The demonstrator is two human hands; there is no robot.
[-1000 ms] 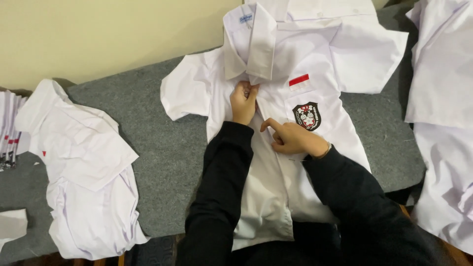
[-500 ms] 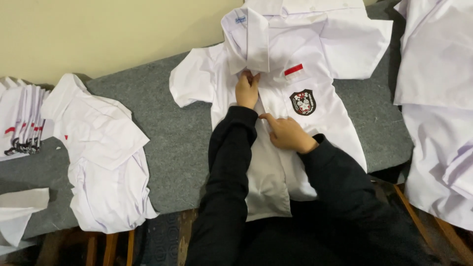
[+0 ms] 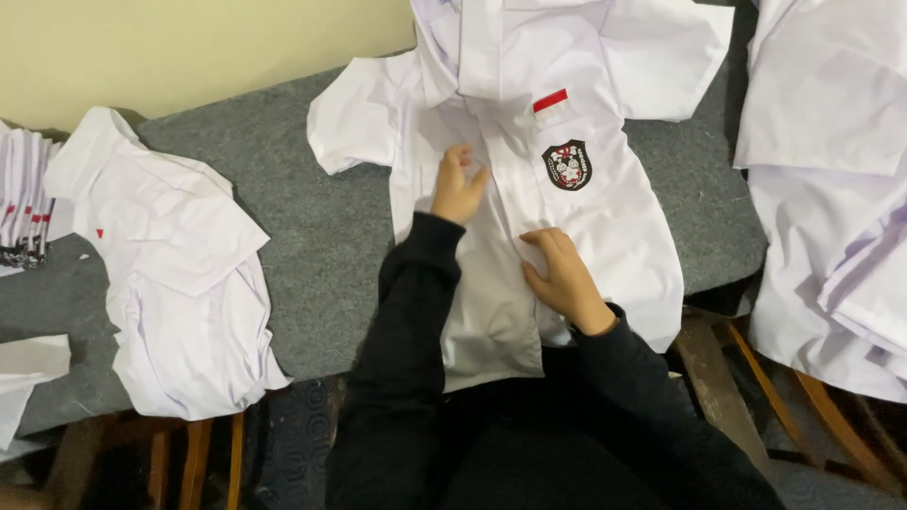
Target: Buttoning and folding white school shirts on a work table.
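Pressing both hands flat on white shirt [image 3: 605, 236] at table's [image 3: 312, 246] near edge: our left hand [image 3: 458, 186] open by the placket, right hand [image 3: 565, 276] open lower down. Another shirt [image 3: 179, 283] lies toward left end.

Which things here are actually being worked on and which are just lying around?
In hand:
- white shirt with a chest badge, spread flat on the grey table
- left hand resting on its front placket
- right hand pressing lower on the front

Lying about:
- crumpled white shirt at left
- stack of folded shirts at far left
- white shirts at right
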